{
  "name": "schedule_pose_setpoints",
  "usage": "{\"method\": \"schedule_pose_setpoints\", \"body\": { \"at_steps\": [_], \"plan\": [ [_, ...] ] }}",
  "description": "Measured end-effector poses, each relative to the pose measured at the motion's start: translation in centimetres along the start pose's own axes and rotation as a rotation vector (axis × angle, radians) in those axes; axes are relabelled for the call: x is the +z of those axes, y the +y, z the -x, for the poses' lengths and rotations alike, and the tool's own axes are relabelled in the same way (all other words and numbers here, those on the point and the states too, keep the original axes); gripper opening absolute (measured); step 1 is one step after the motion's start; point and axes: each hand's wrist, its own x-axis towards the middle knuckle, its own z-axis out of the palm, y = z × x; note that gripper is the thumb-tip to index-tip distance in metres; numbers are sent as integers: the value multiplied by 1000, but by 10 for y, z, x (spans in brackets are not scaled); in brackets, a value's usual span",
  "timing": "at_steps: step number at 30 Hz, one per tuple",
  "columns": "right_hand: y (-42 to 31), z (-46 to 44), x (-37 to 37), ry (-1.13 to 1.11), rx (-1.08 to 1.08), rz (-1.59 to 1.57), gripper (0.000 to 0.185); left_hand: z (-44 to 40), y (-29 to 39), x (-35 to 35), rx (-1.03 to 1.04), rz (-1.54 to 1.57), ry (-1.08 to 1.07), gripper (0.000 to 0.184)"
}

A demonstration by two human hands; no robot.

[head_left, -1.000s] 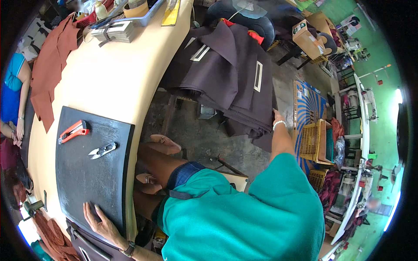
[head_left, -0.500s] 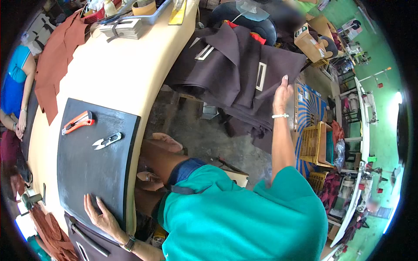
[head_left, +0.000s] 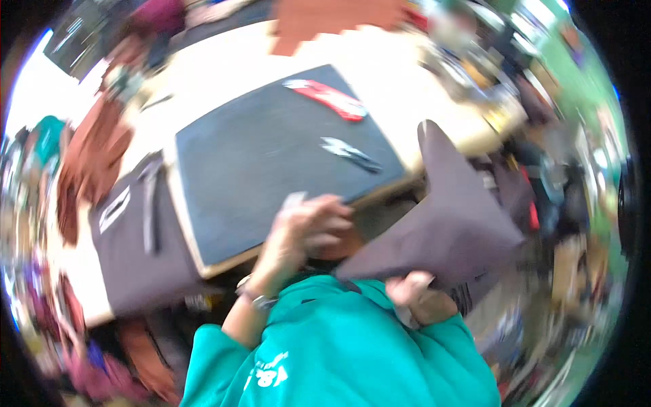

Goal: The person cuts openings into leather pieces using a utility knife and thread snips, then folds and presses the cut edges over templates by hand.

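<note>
My right hand (head_left: 410, 292) is closed on the edge of a dark purple-brown fabric panel (head_left: 454, 203), lifted beside the table in front of my shirt. One corner of the panel points up by the table edge. My left hand (head_left: 308, 227), blurred, hovers over the near edge of the black cutting mat (head_left: 258, 163) with its fingers apart and nothing in them. On the mat lie a red utility knife (head_left: 329, 100) and a pair of thread snips (head_left: 352, 154), both apart from my hands.
Left of the mat, a dark fabric piece (head_left: 129, 271) with a pale rectangular frame hangs over the table edge, a dark strip (head_left: 150, 210) on it. Rust-brown pieces (head_left: 332, 24) lie at the far side. The cream table (head_left: 224, 64) curves around the mat.
My view has swung left toward the table. My right hand has brought a dark panel from the pile toward my body. My left hand has risen off the mat.
</note>
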Motion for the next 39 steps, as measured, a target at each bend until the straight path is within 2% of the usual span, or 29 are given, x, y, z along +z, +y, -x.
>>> {"method": "schedule_pose_setpoints", "body": {
  "at_steps": [1,2,5,9,12,13,14,16,18,19,20,22,24,25,28,30,32,37,39],
  "plan": [
    [-5,15,9,-90,23,-56,30,-4,7,8,-326,301,-46,74],
    [-8,30,17,-183,52,-107,29,-6,-4,9,-427,493,-37,77],
    [-18,63,34,-436,110,-248,29,13,8,-2,-77,612,106,70],
    [-30,103,42,-684,60,-406,33,29,24,-21,299,665,103,61],
    [-32,115,45,-812,-67,-468,39,14,1,-103,637,623,426,48],
    [-34,117,45,-857,-60,-475,41,28,-1,-129,672,562,552,42],
    [-36,119,44,-915,-8,-469,43,48,-4,-152,702,503,674,37],
    [-54,118,52,-1149,429,-356,47,91,-12,-177,787,576,650,28],
    [-72,118,73,-1350,257,-224,50,136,23,-147,811,320,818,24],
    [-64,121,77,-1345,129,-238,52,150,39,-132,809,193,899,22],
    [-48,122,83,-1333,2,-247,55,156,33,-142,787,224,891,24],
    [-49,124,89,-1307,-212,-222,59,165,40,-126,777,48,940,32],
    [-81,121,104,-1293,-387,-159,64,163,39,-113,680,8,879,33],
    [-90,123,110,-1326,-443,-317,56,159,45,-99,611,35,814,35],
    [-117,131,125,-1621,-812,-471,44,139,46,-77,499,122,530,34],
    [-128,139,133,-1670,-960,-453,32,129,46,-65,553,292,349,39],
    [-119,138,142,-1757,-942,-576,31,130,51,-56,583,342,378,44],
    [-121,121,154,-1781,-1048,-617,36,140,41,-62,530,290,318,44],
    [-118,120,159,-1730,-1014,-687,23,144,39,-65,493,327,306,56]
  ]
}}
